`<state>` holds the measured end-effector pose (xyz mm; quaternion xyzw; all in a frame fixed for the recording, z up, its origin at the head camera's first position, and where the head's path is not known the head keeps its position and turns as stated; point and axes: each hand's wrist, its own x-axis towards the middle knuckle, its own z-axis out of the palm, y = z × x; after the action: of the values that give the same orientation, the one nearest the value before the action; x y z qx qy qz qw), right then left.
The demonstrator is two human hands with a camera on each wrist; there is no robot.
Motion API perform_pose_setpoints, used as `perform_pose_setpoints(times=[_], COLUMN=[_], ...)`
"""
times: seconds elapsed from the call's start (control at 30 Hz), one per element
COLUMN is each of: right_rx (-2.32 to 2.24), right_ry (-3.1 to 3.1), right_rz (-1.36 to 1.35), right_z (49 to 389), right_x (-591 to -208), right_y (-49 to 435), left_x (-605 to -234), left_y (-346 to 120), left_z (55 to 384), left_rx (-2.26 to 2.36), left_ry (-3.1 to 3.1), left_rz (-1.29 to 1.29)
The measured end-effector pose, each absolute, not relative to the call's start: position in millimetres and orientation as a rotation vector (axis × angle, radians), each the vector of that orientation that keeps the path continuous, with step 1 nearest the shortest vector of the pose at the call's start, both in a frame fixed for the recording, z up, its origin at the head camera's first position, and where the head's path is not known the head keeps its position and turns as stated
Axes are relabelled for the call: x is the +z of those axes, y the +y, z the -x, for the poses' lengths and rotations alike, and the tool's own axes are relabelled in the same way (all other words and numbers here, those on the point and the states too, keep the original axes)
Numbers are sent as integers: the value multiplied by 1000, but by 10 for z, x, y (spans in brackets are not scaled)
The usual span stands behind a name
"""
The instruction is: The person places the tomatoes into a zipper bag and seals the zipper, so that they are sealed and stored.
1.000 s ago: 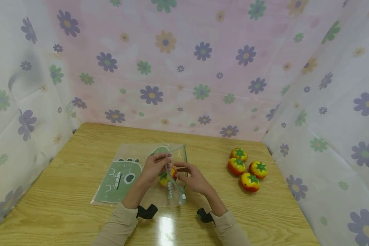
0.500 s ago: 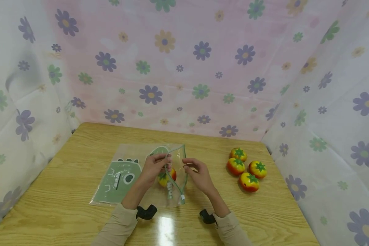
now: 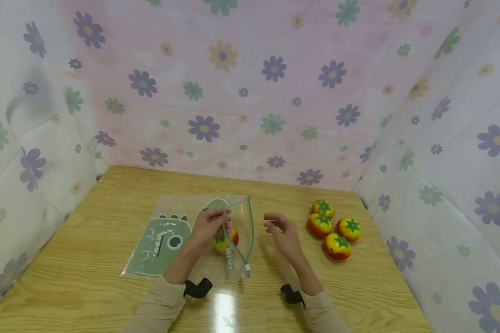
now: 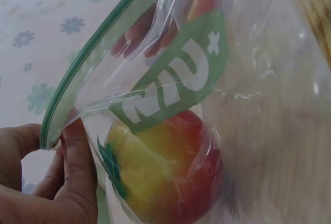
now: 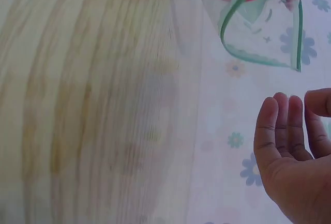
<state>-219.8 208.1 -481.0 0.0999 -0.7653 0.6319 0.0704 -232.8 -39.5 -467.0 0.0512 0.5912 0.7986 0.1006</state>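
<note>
My left hand [image 3: 207, 227] pinches the rim of a clear zip bag [image 3: 156, 249] with green cartoon print. Its green-edged mouth gapes to the right, and a white slider [image 3: 247, 267] sits at its near corner. Inside the bag is a yellow-red artificial fruit [image 4: 160, 172] with a green leafy top, like a tomato or persimmon; in the head view my left hand and the print partly cover it. To the right of the mouth, my right hand [image 3: 286, 236] hangs in the air, fingers loosely bent, holding nothing. The right wrist view shows that hand [image 5: 295, 167] apart from the bag.
Several matching artificial fruits [image 3: 337, 246] stand in a cluster at the right of the wooden table [image 3: 283, 305]. Flower-patterned cloth [image 3: 241, 129] walls the back and both sides. A black wrist mount [image 3: 198, 287] sits at each cuff.
My right hand has let go of the bag's mouth and moved right, away from it. My left hand keeps its pinch, and the mouth now stands wider.
</note>
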Motion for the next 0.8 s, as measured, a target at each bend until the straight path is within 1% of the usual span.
perform_pose_setpoints(times=[0.43,0.6,0.8], right_rx=[1775,1679,1618], right_ry=[-2346,-2467,-2452], right_rz=[-174,-224,-292], right_z=[2165,2156,2142], right_x=[-4653,-4551,-4538], right_y=[2507,2692,2921], left_x=[-4673,-4693,-4706], left_y=[-394,-410,-420], left_z=[2321,2324,2329], left_rx=[2361,2358,2335], left_ry=[1744,1743,1767], left_rz=[-162,-179,-164])
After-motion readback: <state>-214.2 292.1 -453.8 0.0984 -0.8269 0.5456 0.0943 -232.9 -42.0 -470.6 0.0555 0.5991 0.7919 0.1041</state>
